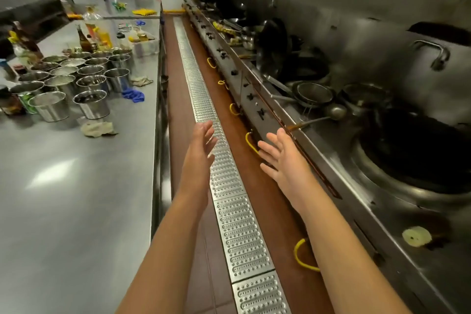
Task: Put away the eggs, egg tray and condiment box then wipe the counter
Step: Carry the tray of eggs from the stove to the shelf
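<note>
Both my arms stretch forward over the aisle between two counters. My left hand (201, 143) is held edge-on with straight fingers and holds nothing. My right hand (281, 158) is spread flat, fingers straight, and is empty too. The steel counter (76, 199) runs along the left. On it lie a crumpled greyish cloth (98, 129), a blue cloth (133, 94) and another pale rag (141, 81). A clear plastic box (145, 44) with small bottles stands further back. No eggs or egg tray are visible.
Several steel canisters (91, 102) and sauce bottles (85, 41) crowd the left counter's far part. A wok range with a large black wok (418, 148), strainer (314, 94) and ladle (334, 111) lines the right. A perforated metal drain grate (229, 186) runs down the brown tiled floor.
</note>
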Action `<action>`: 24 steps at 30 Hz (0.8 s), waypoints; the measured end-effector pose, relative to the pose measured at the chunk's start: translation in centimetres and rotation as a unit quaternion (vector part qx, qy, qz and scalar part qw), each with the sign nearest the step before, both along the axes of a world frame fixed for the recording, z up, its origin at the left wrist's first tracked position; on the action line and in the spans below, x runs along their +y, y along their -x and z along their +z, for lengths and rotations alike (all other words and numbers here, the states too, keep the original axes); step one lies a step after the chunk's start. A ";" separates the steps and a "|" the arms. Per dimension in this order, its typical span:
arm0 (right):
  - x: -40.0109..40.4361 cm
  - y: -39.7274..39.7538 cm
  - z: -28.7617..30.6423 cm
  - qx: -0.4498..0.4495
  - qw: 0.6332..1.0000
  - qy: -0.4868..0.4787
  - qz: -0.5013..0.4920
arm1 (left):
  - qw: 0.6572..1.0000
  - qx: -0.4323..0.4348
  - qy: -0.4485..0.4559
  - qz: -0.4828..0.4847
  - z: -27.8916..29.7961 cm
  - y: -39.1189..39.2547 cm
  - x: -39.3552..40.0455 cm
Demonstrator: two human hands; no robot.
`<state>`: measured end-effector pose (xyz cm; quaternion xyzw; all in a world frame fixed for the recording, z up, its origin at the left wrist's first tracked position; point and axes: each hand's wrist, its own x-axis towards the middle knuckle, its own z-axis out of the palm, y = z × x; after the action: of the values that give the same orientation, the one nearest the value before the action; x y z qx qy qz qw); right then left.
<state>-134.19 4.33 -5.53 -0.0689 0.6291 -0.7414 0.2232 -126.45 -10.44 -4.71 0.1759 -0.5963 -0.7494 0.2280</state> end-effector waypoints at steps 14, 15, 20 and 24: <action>-13.8 18.4 -0.9 -0.030 0.989 0.043 0.137 | 0.995 -0.043 0.016 0.090 0.1 15.8 -10.3; -14.4 20.1 -0.7 -0.029 0.988 0.046 0.144 | 0.994 -0.043 0.014 0.096 0.4 17.3 -10.7; -18.1 27.3 -0.7 -0.024 0.981 0.060 0.180 | 0.992 -0.030 0.017 0.123 0.0 23.8 -12.1; -20.8 30.1 -0.3 -0.028 0.975 0.062 0.210 | 0.988 -0.035 0.002 0.149 -0.3 27.0 -14.5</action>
<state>-164.32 -16.48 -5.82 -0.1925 0.5471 -0.7171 0.3865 -153.44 -24.94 -4.99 0.2889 -0.5722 -0.6994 0.3163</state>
